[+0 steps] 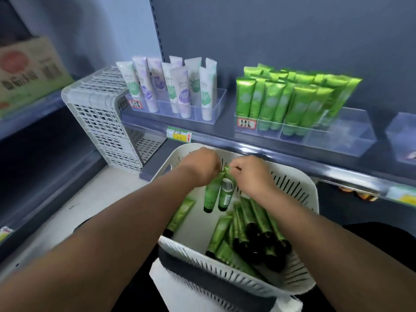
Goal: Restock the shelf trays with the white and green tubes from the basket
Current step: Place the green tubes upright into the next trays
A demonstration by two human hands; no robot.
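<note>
Above the white basket point(299, 190), left hand point(201, 166) and right hand point(249, 174) each pinching a green tube point(211, 194) by its crimped end, long axes hanging cap-down, green-tube tray point(337, 134) up-right, nearer the right hand.

An overturned grey crate point(99, 113) beside a cardboard box point(29, 70).

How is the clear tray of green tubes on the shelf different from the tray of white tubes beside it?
The green-tube tray holds one kind, packed tightly, with its right end empty. The white-tube tray holds fewer tubes, loosely spaced, with mixed green and purple prints. Both are clear, carry handwritten labels, and hold their tubes upright.
</note>
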